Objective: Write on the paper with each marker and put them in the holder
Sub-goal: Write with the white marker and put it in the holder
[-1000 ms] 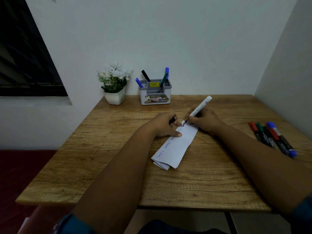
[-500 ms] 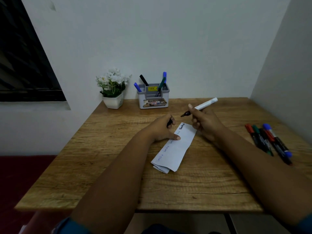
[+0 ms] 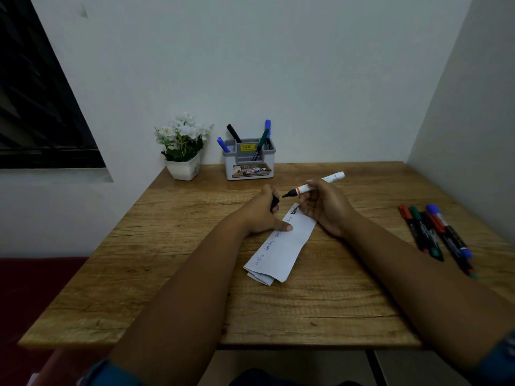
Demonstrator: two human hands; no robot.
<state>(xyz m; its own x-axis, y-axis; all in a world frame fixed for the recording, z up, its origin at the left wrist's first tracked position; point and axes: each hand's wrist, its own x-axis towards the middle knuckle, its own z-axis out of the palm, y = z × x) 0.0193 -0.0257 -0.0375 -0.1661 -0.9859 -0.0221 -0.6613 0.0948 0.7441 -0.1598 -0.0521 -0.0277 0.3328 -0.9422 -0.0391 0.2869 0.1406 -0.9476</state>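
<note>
Our right hand grips the uncapped marker; our left hand holds its black cap — the paper reads "Varsha".

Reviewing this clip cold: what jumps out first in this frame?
The right hand holds an uncapped black marker just above the far end of the folded paper, mid-table. The left hand pins the paper with its thumb and grips the black cap. More markers stand in the grey holder by the wall.
</note>
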